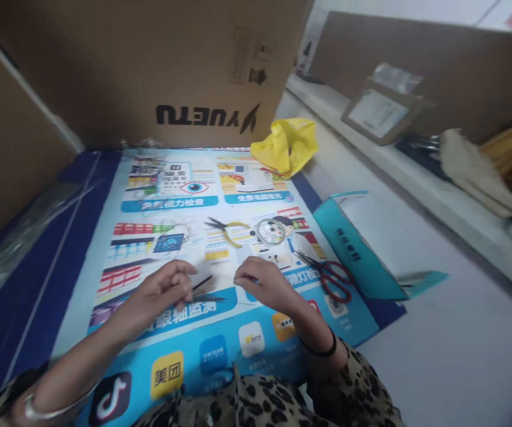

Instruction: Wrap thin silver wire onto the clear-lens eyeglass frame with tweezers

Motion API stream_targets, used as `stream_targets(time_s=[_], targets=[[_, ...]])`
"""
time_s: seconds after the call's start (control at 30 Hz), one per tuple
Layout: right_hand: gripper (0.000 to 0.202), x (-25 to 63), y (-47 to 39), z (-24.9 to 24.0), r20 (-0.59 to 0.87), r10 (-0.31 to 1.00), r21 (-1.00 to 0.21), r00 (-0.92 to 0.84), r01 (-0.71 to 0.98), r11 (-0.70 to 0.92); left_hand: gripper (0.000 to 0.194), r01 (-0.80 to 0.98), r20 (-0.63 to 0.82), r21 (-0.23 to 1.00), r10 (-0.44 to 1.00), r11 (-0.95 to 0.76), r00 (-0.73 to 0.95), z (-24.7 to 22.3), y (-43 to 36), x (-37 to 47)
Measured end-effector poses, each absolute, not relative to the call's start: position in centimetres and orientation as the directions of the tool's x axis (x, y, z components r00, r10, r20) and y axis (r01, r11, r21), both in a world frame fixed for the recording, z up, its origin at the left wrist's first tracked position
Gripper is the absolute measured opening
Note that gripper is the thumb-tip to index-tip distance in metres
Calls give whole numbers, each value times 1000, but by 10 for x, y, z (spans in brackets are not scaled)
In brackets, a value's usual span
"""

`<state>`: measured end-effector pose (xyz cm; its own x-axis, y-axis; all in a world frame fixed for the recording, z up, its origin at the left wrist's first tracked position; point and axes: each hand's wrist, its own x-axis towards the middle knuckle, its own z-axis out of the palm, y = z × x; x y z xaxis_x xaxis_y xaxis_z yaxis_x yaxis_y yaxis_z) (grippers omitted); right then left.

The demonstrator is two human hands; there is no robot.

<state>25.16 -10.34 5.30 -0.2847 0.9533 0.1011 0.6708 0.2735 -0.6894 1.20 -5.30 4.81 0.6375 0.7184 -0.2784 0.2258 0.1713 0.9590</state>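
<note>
My left hand [164, 289] has its fingers curled in, gripping a short, thin dark stick [202, 283] that points toward my other hand. A faint thin line runs across the gap between the hands. Thumb and fingertips of my right hand [262, 281] are pinched together close to that line; what they hold is too small to name. Several thin wire-like strands [206, 298] lie beside and below the stick. Beyond my hands are pliers with yellow handles [233, 232], jaws apart, and a small round clear dish [271, 231]. Red-handled scissors [336, 280] lie at the right.
A printed poster [247, 308] covers the blue table surface. A large cardboard box [126, 77] stands behind it. At the back right sits a yellow plastic bag [289, 145]. An open teal box [349, 249] lies right of the scissors. A ledge [327, 101] carries packages.
</note>
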Motion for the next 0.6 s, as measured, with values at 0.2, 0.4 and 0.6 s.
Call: stream_targets(time_s=[0.2, 0.4, 0.6], targets=[[14, 374, -142, 106, 445, 827, -408, 344, 900, -154, 32, 378, -294, 922, 792, 86, 535, 43, -47, 3], [27, 449, -162, 129, 488, 734, 111, 472, 801, -589, 28, 506, -195, 855, 836, -111, 514, 40, -42, -1], [24, 332, -134, 80, 139, 990, -162, -23, 986, 46, 31, 568, -32, 671, 746, -477, 665, 39, -35, -14]])
